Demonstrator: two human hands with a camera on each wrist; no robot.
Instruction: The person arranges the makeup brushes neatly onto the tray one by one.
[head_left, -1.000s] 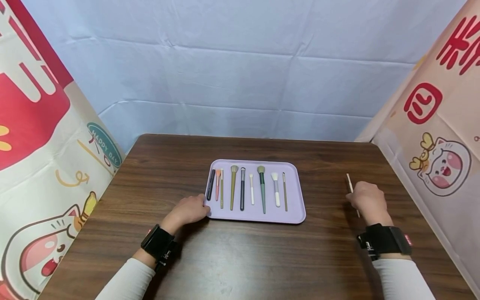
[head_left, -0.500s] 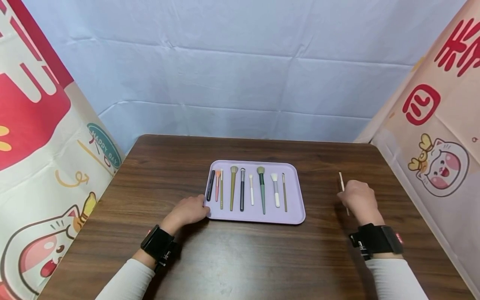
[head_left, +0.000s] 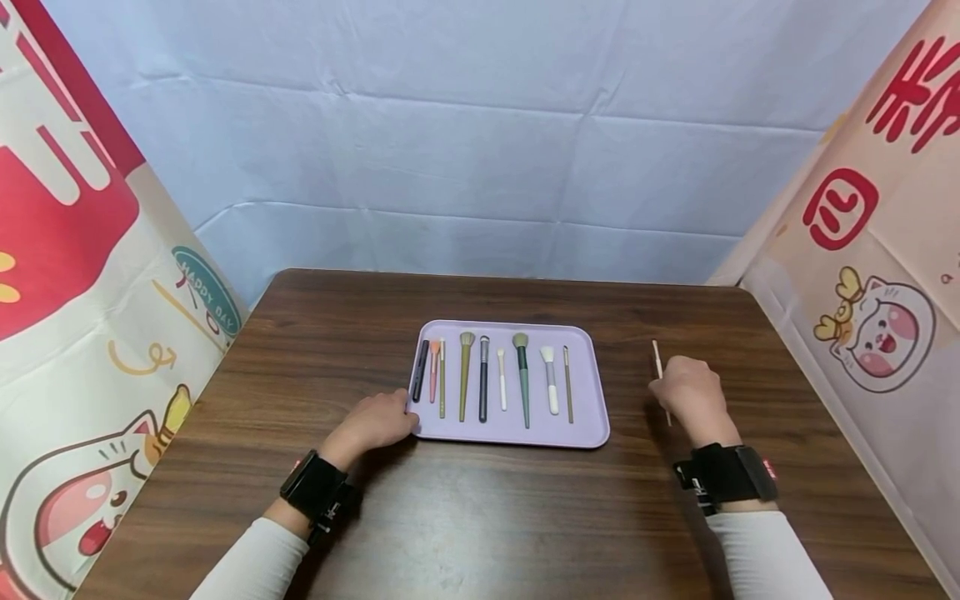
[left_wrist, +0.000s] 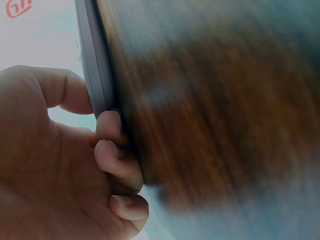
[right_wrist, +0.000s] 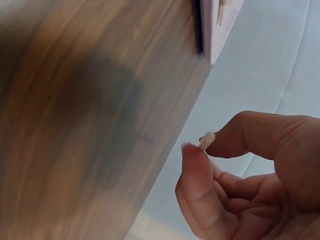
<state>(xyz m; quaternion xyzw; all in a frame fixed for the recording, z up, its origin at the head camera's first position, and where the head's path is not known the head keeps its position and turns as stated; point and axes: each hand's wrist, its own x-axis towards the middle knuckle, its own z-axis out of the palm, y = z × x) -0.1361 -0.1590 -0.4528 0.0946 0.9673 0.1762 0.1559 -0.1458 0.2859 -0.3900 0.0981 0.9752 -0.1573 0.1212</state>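
Note:
Between right thumb and fingertips, my right hand (head_left: 688,393) pinches a slim pale makeup brush (head_left: 657,360), held over the table to the right of the tray. Its light end (right_wrist: 206,142) pokes out past the fingertips in the right wrist view. My left hand (head_left: 377,419) grips the near left corner of a lilac tray (head_left: 588,429), thumb over the rim and fingers curled below it in the left wrist view. Several makeup brushes lie side by side on the tray, among them a green one (head_left: 524,379), a black one (head_left: 483,387) and a white-tipped one (head_left: 551,379).
The tray stands on a dark wood table (head_left: 480,517). A pale blue cloth (head_left: 480,150) hangs behind the table, and printed cartoon cloths (head_left: 97,375) hang at both sides.
My right hand has moved left toward the tray, carrying the slim pale brush with it. The left hand and the tray have stayed in place.

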